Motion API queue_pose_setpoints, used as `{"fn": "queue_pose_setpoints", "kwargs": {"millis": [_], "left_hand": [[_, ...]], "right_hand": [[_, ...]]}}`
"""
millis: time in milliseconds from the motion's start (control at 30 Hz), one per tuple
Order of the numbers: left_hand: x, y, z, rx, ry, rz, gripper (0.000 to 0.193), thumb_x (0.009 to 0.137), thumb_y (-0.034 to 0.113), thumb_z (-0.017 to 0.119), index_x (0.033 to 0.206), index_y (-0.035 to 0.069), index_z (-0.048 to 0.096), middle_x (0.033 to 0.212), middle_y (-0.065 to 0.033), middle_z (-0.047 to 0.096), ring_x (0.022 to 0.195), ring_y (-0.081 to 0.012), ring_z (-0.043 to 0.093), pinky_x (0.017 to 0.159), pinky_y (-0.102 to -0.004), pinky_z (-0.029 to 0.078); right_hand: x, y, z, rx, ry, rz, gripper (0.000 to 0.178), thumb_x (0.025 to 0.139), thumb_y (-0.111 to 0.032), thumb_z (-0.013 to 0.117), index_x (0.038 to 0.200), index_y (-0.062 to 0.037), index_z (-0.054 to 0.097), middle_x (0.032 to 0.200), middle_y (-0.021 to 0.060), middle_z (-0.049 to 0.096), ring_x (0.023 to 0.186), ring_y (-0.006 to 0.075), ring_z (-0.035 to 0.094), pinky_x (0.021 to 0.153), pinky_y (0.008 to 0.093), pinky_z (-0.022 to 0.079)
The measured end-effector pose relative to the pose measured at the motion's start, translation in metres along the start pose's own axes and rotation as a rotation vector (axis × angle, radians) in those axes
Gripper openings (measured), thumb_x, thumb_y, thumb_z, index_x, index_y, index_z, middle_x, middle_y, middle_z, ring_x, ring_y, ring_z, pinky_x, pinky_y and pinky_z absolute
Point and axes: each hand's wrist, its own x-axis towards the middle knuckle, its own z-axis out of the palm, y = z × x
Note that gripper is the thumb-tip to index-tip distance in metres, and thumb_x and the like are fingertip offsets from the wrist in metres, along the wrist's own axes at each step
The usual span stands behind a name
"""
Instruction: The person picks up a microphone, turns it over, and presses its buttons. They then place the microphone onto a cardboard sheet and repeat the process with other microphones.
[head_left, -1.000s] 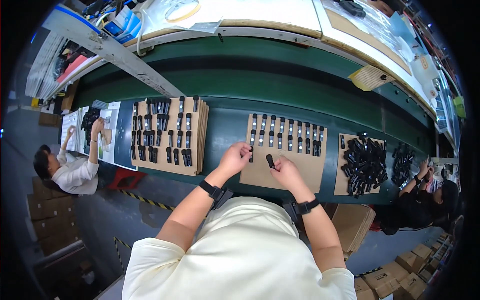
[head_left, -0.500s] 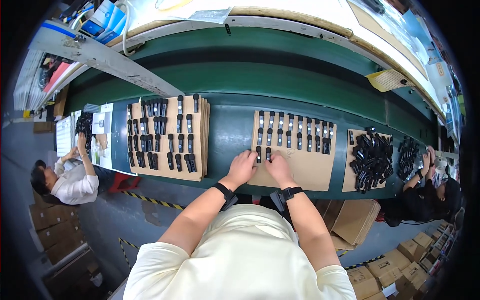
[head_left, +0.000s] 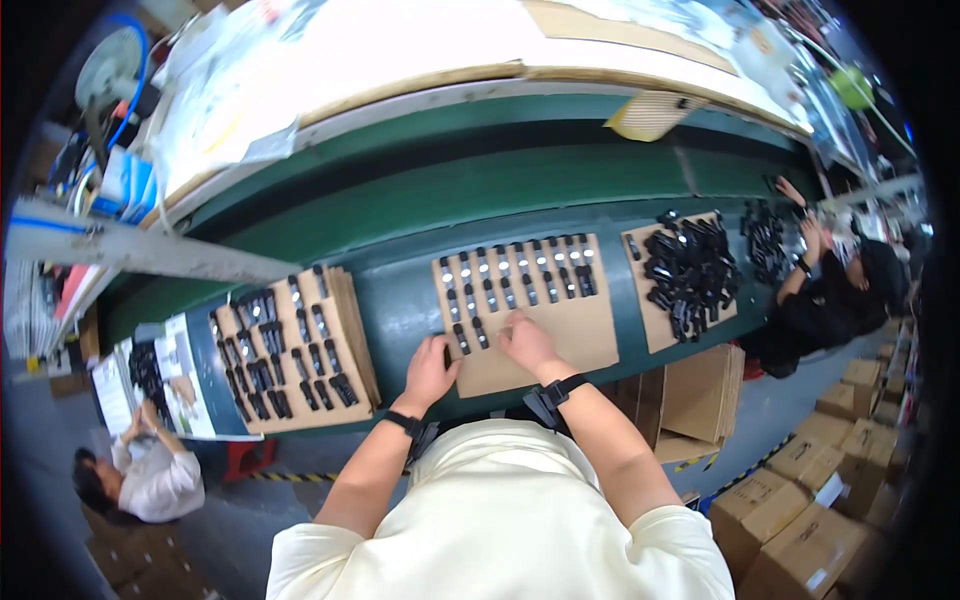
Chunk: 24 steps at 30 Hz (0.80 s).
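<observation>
My left hand [head_left: 432,370] rests at the left edge of a cardboard sheet [head_left: 550,350], its fingers bent. A dark patch shows by its thumb; I cannot make out whether it is a held piece. Over the middle of the sheet, my right hand [head_left: 526,342] has its fingers drawn together, and whatever they hold is hidden. Two small black clip-on microphones [head_left: 479,333] with foam tops lie between the hands, beginning a third row. Farther up the sheet are two rows of matching microphones [head_left: 507,290]. Both wrists carry black straps.
Stacked cardboard sheets [head_left: 358,340] bearing microphones lie left on the green bench [head_left: 395,300]. At right, a heap of microphones [head_left: 690,270] covers another sheet. Co-workers sit at both ends. A grey post [head_left: 200,258] slants across the far left; cartons [head_left: 760,500] stand lower right.
The view has turned, so the bench slants and sits farther left. My right hand has moved right, away from the two front microphones; my left hand has drawn back from them toward me.
</observation>
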Motion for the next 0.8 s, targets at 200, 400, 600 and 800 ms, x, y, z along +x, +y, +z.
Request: {"fn": "queue_pose_setpoints", "kwargs": {"millis": [200, 400, 600, 800], "left_hand": [[-0.006, -0.01, -0.004, -0.153, 0.173, -0.181, 0.03, 0.082, 0.007, 0.068, 0.106, 0.002, 0.052, 0.094, -0.0129, 0.053, 0.076, -0.0227, 0.057, 0.07, -0.0328, 0.049], [0.007, 0.021, -0.029, -0.164, 0.29, -0.264, 0.026, 0.082, 0.004, 0.065, 0.104, 0.001, 0.051, 0.092, -0.0107, 0.052, 0.071, -0.0185, 0.053, 0.068, -0.0308, 0.047], [0.008, 0.057, -0.047, -0.211, 0.391, -0.274, 0.024, 0.082, 0.001, 0.063, 0.103, 0.0, 0.051, 0.092, -0.0103, 0.051, 0.071, -0.0179, 0.053, 0.069, -0.0301, 0.046], [0.015, 0.101, -0.062, -0.168, 0.414, -0.204, 0.023, 0.083, -0.001, 0.062, 0.103, 0.001, 0.05, 0.092, -0.009, 0.051, 0.073, -0.016, 0.054, 0.071, -0.0286, 0.045]], "right_hand": [[0.005, 0.068, -0.105, -0.188, 0.061, 0.178, 0.022, 0.085, -0.028, 0.057, 0.092, -0.0088, 0.064, 0.093, 0.0179, 0.067, 0.088, 0.036, 0.065, 0.075, 0.0448, 0.052], [0.04, 0.15, -0.171, -0.221, 0.282, 0.232, 0.022, 0.085, -0.027, 0.058, 0.091, -0.0068, 0.065, 0.087, 0.0182, 0.068, 0.083, 0.0371, 0.066, 0.072, 0.0454, 0.054], [0.109, 0.169, -0.189, -0.317, 0.255, 0.3, 0.024, 0.084, -0.026, 0.061, 0.092, -0.004, 0.066, 0.087, 0.0183, 0.069, 0.085, 0.0362, 0.066, 0.074, 0.0459, 0.054], [0.138, 0.196, -0.164, -0.325, 0.218, 0.303, 0.025, 0.084, -0.026, 0.062, 0.092, -0.0021, 0.066, 0.089, 0.0195, 0.068, 0.086, 0.0364, 0.066, 0.075, 0.0462, 0.054]]}}
